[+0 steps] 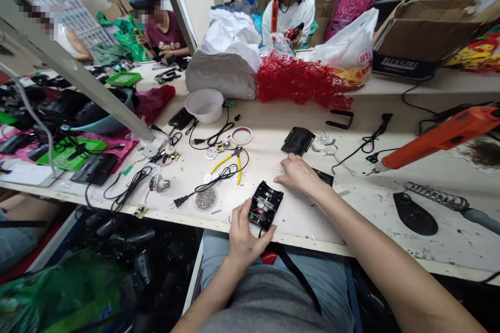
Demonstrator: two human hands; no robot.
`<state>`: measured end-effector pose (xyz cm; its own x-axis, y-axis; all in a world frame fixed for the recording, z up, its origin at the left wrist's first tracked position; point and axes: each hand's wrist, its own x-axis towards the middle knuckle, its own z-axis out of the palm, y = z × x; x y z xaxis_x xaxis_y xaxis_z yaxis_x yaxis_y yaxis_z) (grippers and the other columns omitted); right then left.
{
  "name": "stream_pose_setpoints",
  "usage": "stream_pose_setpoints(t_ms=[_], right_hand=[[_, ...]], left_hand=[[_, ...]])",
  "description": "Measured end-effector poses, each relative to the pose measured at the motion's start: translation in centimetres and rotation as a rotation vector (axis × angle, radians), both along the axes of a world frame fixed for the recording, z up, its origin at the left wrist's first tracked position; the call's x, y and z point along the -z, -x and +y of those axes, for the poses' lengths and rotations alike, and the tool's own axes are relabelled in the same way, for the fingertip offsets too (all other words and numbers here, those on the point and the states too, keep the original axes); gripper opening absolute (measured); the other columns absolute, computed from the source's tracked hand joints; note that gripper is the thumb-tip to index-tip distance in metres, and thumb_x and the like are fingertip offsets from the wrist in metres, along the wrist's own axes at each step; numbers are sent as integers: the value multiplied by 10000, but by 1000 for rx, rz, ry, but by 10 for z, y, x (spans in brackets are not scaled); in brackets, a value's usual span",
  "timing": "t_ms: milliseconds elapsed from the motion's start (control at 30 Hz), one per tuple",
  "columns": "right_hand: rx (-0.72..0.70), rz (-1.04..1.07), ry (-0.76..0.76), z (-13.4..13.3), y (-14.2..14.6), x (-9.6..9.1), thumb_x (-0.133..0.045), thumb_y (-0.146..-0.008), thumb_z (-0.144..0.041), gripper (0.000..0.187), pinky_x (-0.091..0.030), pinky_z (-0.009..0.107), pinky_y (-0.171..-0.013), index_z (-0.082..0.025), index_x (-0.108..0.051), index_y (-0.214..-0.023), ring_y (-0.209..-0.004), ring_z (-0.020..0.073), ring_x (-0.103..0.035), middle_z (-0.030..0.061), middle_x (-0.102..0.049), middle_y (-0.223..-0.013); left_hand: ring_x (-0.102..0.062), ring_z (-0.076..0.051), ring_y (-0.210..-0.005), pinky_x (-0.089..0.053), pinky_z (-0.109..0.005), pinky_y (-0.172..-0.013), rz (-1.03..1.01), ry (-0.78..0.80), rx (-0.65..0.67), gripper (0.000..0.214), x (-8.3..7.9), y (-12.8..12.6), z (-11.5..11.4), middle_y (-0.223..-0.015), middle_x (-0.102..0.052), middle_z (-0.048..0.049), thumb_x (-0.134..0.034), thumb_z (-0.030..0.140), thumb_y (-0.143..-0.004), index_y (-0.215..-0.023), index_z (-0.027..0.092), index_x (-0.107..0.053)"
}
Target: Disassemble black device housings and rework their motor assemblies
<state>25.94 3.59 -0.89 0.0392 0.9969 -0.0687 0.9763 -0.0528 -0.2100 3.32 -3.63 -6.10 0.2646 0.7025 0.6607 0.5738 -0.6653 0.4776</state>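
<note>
A small open black casing (pixel 266 205) with a circuit board and wires inside lies at the front edge of the workbench (pixel 351 203). My left hand (pixel 244 234) grips its near left corner with thumb and fingers. My right hand (pixel 299 174) reaches a little beyond it, fingertips closed over a small clear round dotted part (pixel 278 169) on the bench. Another black casing half (pixel 298 140) lies further back. A black flat piece (pixel 325 177) sits just right of my right hand.
Yellow-handled pliers (pixel 230 158), a dish of small metal screws (pixel 205 199), a tape roll (pixel 241 136), a white bowl (pixel 204 104) and loose cables lie to the left. An orange power tool (pixel 441 138) and a soldering iron stand (pixel 414 213) are on the right. Two people sit across the bench.
</note>
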Motion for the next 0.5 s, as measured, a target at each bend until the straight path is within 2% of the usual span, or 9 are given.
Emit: stream_pose_setpoints(t_ms=[133, 233, 400, 500], right_hand=[[-8, 4, 14, 0, 4, -1, -744, -824, -349, 321, -521, 410, -911, -111, -678, -1029, -1053, 331, -644, 187, -658, -1076], [-18, 15, 16, 0, 6, -1, -743, -818, -303, 324, -512, 398, -882, -106, -639, -1054, -1017, 327, -653, 192, -666, -1073], [-27, 53, 9, -2, 9, -2, -698, -849, -266, 308, -487, 329, -747, -154, -592, -1116, -909, 273, -679, 127, -704, -1045], [-4, 86, -8, -4, 8, -1, -631, -889, -232, 242, -477, 310, -740, -166, -609, -1121, -895, 251, -689, 113, -723, -1052]], left_hand=[[-650, -252, -987, -597, -379, -852, 6, -16, -7, 695, -1, -1, 1, -1084, -633, -146, -748, 332, -804, -1398, 120, -456], [-650, -254, -988, -601, -384, -853, 1, -23, -6, 690, -1, -2, 1, -1084, -634, -149, -741, 333, -806, -1395, 114, -456], [-653, -254, -1004, -603, -383, -869, -13, -10, -7, 677, 0, -2, 0, -1097, -637, -154, -752, 313, -797, -1381, 112, -473], [-654, -257, -1018, -603, -387, -876, -15, -8, -3, 673, 2, -2, 0, -1109, -637, -156, -752, 316, -795, -1376, 116, -476]])
